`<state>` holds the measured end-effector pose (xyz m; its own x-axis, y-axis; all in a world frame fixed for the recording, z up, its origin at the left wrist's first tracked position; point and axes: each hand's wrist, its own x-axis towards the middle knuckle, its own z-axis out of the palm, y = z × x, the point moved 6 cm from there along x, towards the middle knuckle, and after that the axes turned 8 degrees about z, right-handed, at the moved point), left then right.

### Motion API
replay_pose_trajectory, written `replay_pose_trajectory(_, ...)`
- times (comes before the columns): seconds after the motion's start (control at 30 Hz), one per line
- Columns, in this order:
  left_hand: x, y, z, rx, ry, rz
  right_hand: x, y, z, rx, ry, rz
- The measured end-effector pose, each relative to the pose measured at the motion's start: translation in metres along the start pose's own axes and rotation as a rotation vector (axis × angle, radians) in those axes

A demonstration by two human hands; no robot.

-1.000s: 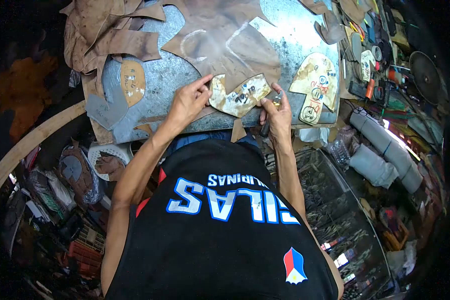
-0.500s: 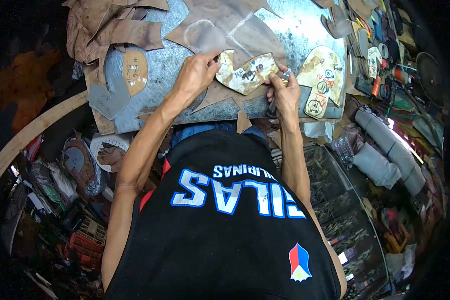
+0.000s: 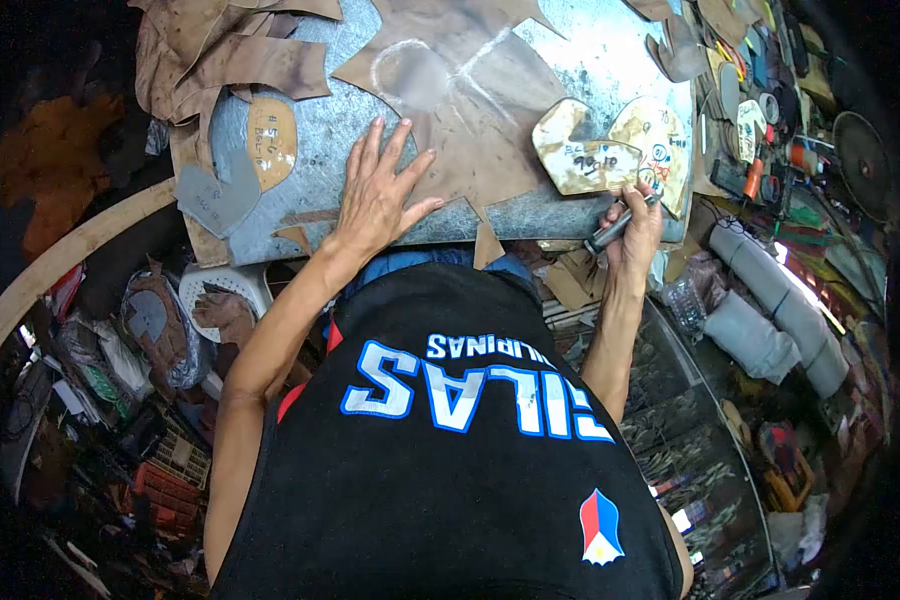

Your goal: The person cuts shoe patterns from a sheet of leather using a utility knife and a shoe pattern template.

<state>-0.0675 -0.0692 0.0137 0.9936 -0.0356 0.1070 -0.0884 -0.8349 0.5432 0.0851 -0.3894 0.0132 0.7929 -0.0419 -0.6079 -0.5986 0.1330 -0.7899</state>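
My left hand (image 3: 378, 195) lies palm down with fingers spread, across the metal tabletop and the left edge of a brown leather piece (image 3: 480, 140). Chalk lines mark that leather. On the right, my right hand (image 3: 632, 228) is closed around a slim dark-handled tool (image 3: 602, 238), whose exact kind I cannot make out. Its fingertips also pinch the lower right corner of a cream pattern piece (image 3: 580, 165) with handwriting on it. This piece overlaps another cream pattern piece (image 3: 642, 122) at the table's right side.
Leather scraps (image 3: 240, 65) are heaped at the table's back left. A tan oval pattern (image 3: 272, 140) and a grey pattern (image 3: 218, 195) lie on the left. A small leather offcut (image 3: 487, 245) hangs over the front edge. Tools, including an orange-handled one (image 3: 753, 178), crowd the right.
My right hand has carried the cream pattern piece from over the leather to the right, onto the other patterns. My left hand has let go of it and spread flat.
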Motion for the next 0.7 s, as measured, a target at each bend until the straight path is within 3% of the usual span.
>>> replay_pose_trajectory(0.17,-0.008,0.012,0.008,0.006,-0.148,0.060,-0.008,0.017,0.021,-0.116,-0.053,0.010)
replay_pose_trajectory(0.23,-0.011,0.006,0.005,-0.131,-0.016,0.036,-0.013,0.023,0.029,-0.101,-0.075,0.073)
replay_pose_trajectory(0.4,0.042,-0.057,-0.055,0.122,0.280,-0.116,-0.005,0.026,0.027,-0.147,-0.100,0.121)
replay_pose_trajectory(0.53,0.077,-0.084,-0.070,-0.012,0.257,-0.158,-0.002,0.013,0.041,-0.289,-0.106,0.114)
replay_pose_trajectory(0.6,0.088,-0.087,-0.065,-0.042,0.148,-0.240,-0.002,0.009,0.052,-0.352,-0.129,0.104)
replay_pose_trajectory(0.7,0.091,-0.096,-0.067,-0.053,0.230,-0.247,-0.004,0.014,0.068,-0.413,-0.207,0.093)
